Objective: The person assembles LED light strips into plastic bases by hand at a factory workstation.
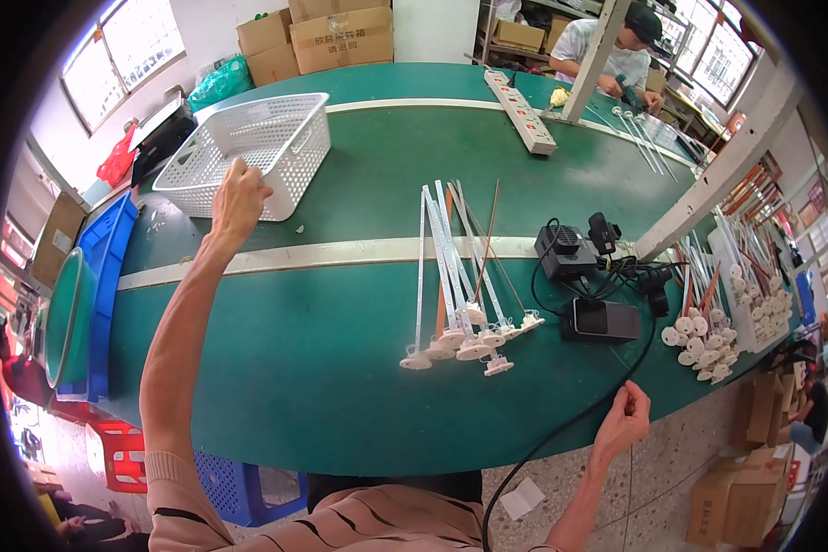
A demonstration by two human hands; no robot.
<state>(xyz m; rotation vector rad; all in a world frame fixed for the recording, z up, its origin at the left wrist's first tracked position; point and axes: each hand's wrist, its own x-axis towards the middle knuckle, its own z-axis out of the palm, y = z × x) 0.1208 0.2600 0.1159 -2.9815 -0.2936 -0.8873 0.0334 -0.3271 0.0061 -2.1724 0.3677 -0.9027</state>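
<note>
My left hand reaches over the table with its fingers closed on the near side of a white perforated plastic basket. Nothing can be made out inside the part of the basket that shows. At the table's front edge, my right hand has thumb and fingers drawn together beside a black cable; whether anything is between them is hidden. Between my hands lies a bunch of thin strips with round white ends, several of them clear with small dots and others brownish.
Black adapters and a dark box-shaped device lie right of the strips. More white-ended strips are piled at the right edge. A white post and a power strip stand beyond. Opposite, a person works.
</note>
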